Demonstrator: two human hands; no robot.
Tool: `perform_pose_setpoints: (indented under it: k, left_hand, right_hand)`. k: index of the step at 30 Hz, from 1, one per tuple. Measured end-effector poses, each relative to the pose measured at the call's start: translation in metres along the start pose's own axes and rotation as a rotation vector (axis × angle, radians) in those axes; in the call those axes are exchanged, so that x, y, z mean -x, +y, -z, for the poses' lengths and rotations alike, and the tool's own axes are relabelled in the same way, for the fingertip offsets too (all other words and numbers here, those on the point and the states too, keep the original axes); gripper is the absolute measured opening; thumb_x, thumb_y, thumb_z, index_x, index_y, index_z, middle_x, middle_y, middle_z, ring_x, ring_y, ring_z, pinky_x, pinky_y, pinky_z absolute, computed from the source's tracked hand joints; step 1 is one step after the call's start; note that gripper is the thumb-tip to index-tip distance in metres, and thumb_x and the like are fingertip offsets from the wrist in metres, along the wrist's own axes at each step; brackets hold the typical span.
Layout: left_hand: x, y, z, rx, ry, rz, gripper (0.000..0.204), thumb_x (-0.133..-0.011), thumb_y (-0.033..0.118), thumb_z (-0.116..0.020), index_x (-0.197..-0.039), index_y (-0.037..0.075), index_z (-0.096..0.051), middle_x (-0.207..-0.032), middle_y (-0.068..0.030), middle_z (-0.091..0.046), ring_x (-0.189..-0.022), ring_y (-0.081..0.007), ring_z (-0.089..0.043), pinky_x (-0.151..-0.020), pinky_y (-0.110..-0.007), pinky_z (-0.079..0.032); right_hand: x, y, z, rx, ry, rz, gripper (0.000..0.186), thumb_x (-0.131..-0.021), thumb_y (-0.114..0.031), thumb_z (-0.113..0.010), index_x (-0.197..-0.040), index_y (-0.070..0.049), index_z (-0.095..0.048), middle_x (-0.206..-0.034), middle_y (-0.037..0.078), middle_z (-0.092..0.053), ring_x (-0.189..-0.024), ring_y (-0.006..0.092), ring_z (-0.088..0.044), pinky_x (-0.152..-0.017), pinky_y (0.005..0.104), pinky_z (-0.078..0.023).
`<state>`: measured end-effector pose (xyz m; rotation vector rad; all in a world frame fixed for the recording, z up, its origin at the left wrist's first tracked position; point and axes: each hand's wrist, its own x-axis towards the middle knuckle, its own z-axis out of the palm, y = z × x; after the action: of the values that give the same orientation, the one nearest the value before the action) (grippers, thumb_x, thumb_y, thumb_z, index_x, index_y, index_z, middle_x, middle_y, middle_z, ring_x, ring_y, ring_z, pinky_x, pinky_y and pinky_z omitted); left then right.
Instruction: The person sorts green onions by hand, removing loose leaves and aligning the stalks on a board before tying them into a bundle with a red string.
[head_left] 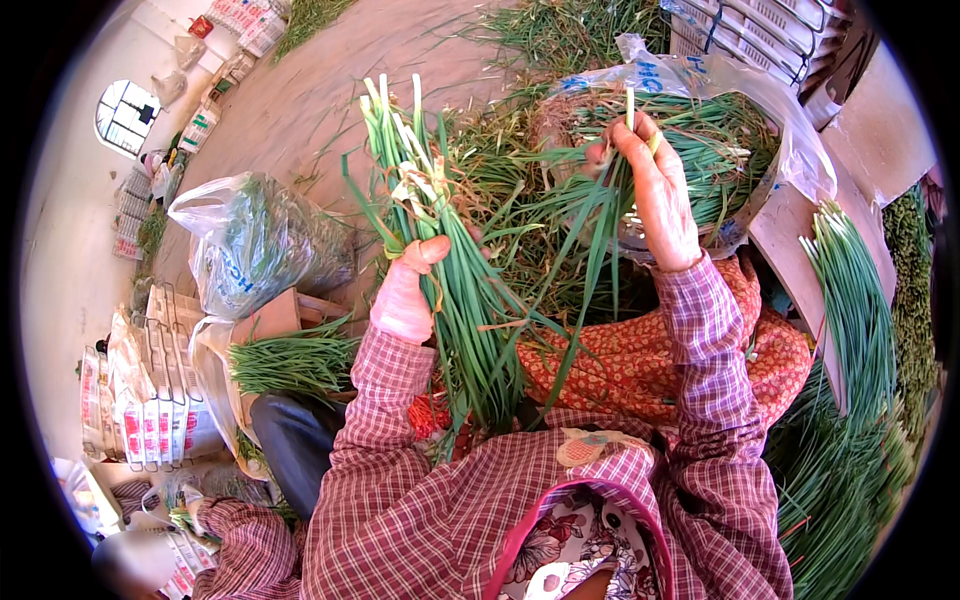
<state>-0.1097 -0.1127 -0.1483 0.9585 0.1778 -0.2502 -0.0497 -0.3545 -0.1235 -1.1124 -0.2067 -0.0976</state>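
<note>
At ten o'clock, closes left hand [424, 258] firmly round a bundle of green stalks [475, 300], with pale ends toward eleven and leaf tips toward six; apparently clasps around the stems to keep them gathered. At two o'clock, pinches a few loose stalks [602, 235] in a narrow grip between thumb and fingers of right hand [657, 182], near the pale ends, probably to let the leaves hang free. Below, at four o'clock, shows red floral fabric [640, 365]. Just beyond right hand, keeps tangled stalks [715, 120] within clear plastic sheeting [802, 150], seemingly for easy reach. At three o'clock, has a neat sheaf [855, 300] with pale ends together, likely to stay sorted. Farther, toward ten, includes a stuffed clear bag [270, 240].
</note>
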Motion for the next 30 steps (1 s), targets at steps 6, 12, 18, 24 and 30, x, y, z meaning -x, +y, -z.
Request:
perform_pose_setpoints:
  k: [6, 12, 18, 24, 30]
  left_hand:
    - [-0.002, -0.007, -0.011, 0.0, -0.033, 0.058, 0.044, -0.072, 0.023, -0.068, -0.109, 0.004, -0.057, -0.1, -0.01, -0.062, -0.086, -0.0228, -0.062, -0.07, -0.039, -0.056]
    - [-0.006, -0.016, -0.021, -0.041, -0.072, -0.121, 0.049, -0.074, 0.017, -0.064, -0.119, 0.003, -0.051, -0.106, -0.0093, -0.061, -0.089, -0.0216, -0.062, -0.079, -0.034, -0.052]
    - [-0.003, -0.007, -0.016, -0.121, 0.104, -0.094, 0.037, -0.076, 0.019, -0.061, -0.108, 0.003, -0.056, -0.092, -0.0075, -0.063, -0.079, -0.02, -0.062, -0.07, -0.033, -0.053]
    - [-0.001, 0.005, -0.007, -0.149, 0.163, -0.175, 0.031, -0.076, 0.022, -0.061, -0.101, 0.004, -0.058, -0.084, -0.006, -0.063, -0.073, -0.0186, -0.061, -0.064, -0.032, -0.052]
    - [-0.001, 0.003, -0.014, -0.154, 0.058, -0.062, 0.036, -0.077, 0.019, -0.06, -0.109, 0.004, -0.056, -0.089, -0.0061, -0.063, -0.073, -0.0189, -0.061, -0.064, -0.033, -0.054]
  right_hand:
    - [0.022, 0.021, -0.029, 0.45, -0.15, 0.118, 0.014, -0.086, -0.015, -0.06, -0.091, -0.002, -0.056, -0.069, 0.001, -0.057, -0.06, 0.0068, -0.049, -0.054, 0.023, -0.042]
    - [0.023, 0.024, -0.052, 0.636, -0.189, 0.156, 0.026, -0.076, -0.025, -0.069, -0.087, -0.003, -0.058, -0.068, 0.012, -0.063, -0.063, 0.0266, -0.064, -0.058, 0.0362, -0.048]
    - [0.016, 0.034, -0.043, 0.762, -0.054, 0.289, 0.019, -0.076, -0.019, -0.065, -0.083, -0.002, -0.062, -0.068, 0.017, -0.061, -0.061, 0.0329, -0.061, -0.055, 0.0378, -0.047]
    - [0.001, 0.02, -0.009, 1.373, -0.071, 0.167, 0.043, -0.076, -0.045, -0.066, -0.07, -0.004, -0.059, -0.057, 0.016, -0.057, -0.058, 0.0346, -0.059, -0.052, 0.0433, -0.046]
    - [0.013, 0.014, -0.045, 0.774, -0.208, 0.245, 0.026, -0.075, -0.026, -0.07, -0.085, -0.004, -0.062, -0.071, 0.011, -0.065, -0.063, 0.0259, -0.064, -0.058, 0.0354, -0.049]
